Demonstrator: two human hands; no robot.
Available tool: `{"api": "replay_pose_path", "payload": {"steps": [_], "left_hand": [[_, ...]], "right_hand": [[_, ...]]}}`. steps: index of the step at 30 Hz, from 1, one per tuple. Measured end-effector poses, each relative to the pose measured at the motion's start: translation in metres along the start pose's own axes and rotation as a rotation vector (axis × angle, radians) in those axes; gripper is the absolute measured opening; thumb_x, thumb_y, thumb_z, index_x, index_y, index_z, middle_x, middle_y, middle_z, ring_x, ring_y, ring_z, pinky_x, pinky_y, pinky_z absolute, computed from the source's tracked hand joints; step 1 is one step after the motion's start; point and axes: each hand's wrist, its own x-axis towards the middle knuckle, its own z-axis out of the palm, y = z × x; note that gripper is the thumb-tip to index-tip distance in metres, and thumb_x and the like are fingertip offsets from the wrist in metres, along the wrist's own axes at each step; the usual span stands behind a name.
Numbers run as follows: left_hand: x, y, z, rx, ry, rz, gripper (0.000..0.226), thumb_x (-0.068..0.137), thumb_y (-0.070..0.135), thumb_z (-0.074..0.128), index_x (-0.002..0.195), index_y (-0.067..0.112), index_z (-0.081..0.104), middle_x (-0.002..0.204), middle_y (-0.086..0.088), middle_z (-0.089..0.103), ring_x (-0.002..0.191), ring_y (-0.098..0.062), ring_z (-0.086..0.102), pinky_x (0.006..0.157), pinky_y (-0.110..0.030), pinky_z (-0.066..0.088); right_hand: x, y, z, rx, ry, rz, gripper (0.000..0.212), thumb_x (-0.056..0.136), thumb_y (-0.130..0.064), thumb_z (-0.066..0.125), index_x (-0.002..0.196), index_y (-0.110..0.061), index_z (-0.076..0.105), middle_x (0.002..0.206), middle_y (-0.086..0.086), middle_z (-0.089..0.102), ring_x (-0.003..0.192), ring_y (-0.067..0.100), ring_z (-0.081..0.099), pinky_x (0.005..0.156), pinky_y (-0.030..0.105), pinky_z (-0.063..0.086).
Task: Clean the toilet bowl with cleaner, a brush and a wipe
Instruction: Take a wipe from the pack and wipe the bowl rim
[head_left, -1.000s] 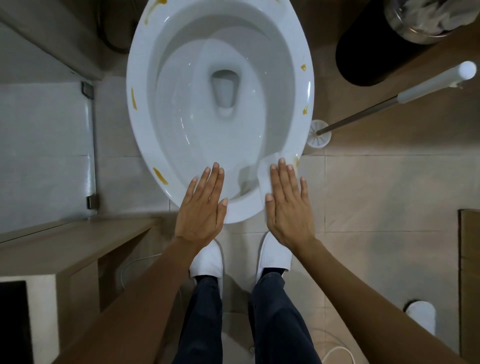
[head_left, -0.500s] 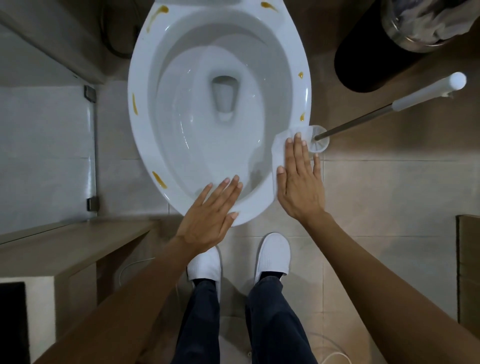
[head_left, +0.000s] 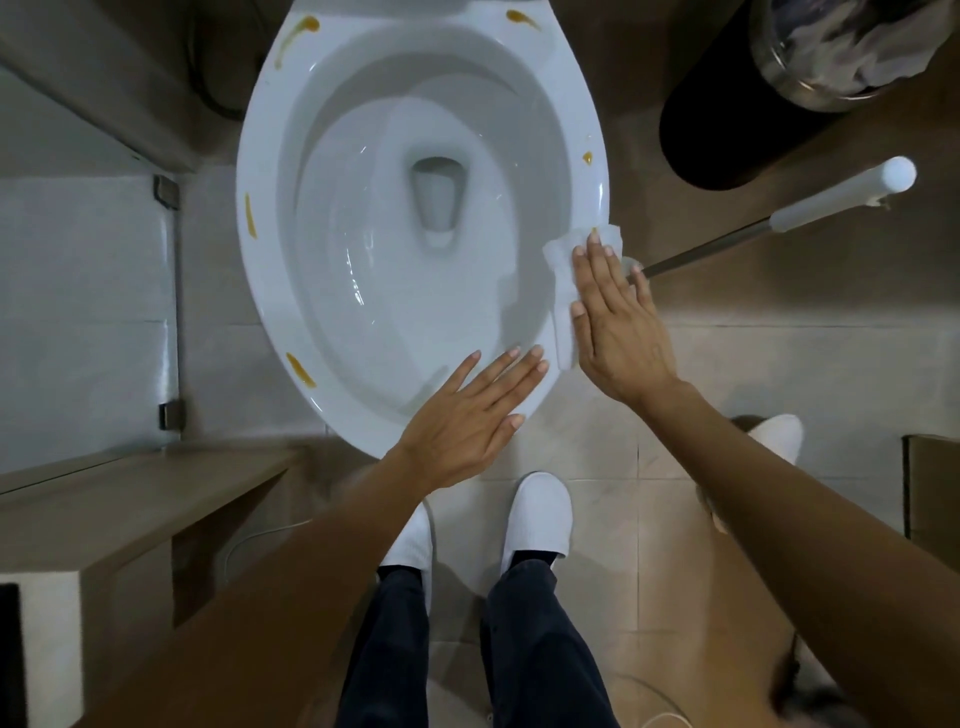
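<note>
The white toilet bowl (head_left: 270, 291) fills the upper middle, with orange-brown smears on its rim at the left, back and right. My right hand (head_left: 618, 322) lies flat with straight fingers, pressing a white wipe (head_left: 563, 260) onto the rim's right side. Flat on the rim's near edge rests my left hand (head_left: 467, 415), its fingers straight and pointing right. The toilet brush (head_left: 810, 208) leans on the floor right of the bowl, its head mostly hidden behind my right hand.
A black bin (head_left: 727, 124) with a metal rim stands at the back right. A wooden shelf (head_left: 130, 499) juts out at the lower left, a glass panel (head_left: 83, 312) beside it. My white shoes (head_left: 535, 519) stand on tiles just before the bowl.
My right hand has slid the wipe along the rim from the near edge toward the right side. My left hand has turned and shifted right along the near rim.
</note>
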Motion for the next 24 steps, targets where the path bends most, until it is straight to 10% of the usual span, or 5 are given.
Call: {"api": "replay_pose_path", "payload": {"steps": [24], "left_hand": [[0.009,0.009,0.005,-0.07,0.047,-0.064,0.056,0.102,0.032,0.027,0.153,0.019,0.008,0.161,0.004,0.004,0.147,-0.014,0.007,0.118,-0.041,0.016]], "right_hand": [[0.006,-0.002,0.003,0.12,0.053,0.002,0.055,0.104,-0.029,0.025,0.153,-0.009,0.01,0.161,0.008,0.005,0.147,0.019,-0.001,0.12,0.038,0.004]]}}
